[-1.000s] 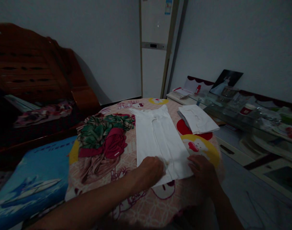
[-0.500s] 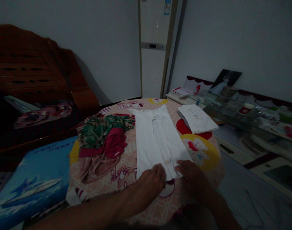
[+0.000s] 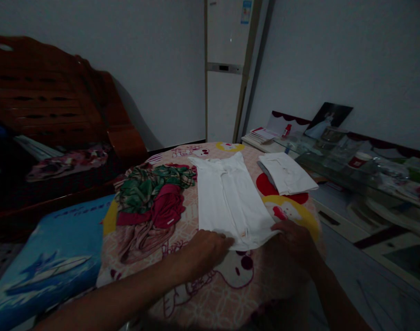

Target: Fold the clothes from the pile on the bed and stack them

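A long white garment [image 3: 227,202] lies flat down the middle of a round table covered by a pink cartoon-print cloth [image 3: 210,294]. My left hand [image 3: 210,250] is closed on the garment's near hem at its left side. My right hand [image 3: 292,240] is closed on the near right corner of the same hem. A second white garment [image 3: 287,174], folded into a rectangle, lies at the table's far right. A heap of crumpled clothes [image 3: 151,197] in green plaid, red and brown lies to the left of the long garment.
A blue cushion [image 3: 54,257] sits left of the table, with a dark wooden bench [image 3: 51,105] behind it. A tall white standing unit [image 3: 225,69] is in the room's corner. At right, a low glass shelf [image 3: 351,161] carries jars, papers and a leaning photo [image 3: 329,115].
Both hands have come in to the garment's near hem and closed on it. The hem now lies farther from the table's near edge, with more of the cartoon cloth showing.
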The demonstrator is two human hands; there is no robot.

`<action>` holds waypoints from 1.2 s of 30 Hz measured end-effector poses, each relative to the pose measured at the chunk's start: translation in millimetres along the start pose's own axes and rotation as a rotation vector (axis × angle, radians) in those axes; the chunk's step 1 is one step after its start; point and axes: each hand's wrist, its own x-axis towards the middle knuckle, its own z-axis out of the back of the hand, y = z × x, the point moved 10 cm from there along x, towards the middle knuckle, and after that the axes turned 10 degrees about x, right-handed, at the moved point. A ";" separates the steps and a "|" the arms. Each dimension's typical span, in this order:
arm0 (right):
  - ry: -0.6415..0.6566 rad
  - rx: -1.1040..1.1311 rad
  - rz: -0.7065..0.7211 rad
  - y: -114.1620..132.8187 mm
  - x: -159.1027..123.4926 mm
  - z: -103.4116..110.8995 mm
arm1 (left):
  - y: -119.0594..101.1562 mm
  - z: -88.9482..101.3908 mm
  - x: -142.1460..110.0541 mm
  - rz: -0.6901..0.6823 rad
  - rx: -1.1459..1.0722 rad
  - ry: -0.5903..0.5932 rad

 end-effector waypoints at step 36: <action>0.386 -0.461 0.122 -27.1 88.7 -98.7 | 85.4 -11.0 65.5 0.166 0.208 -0.056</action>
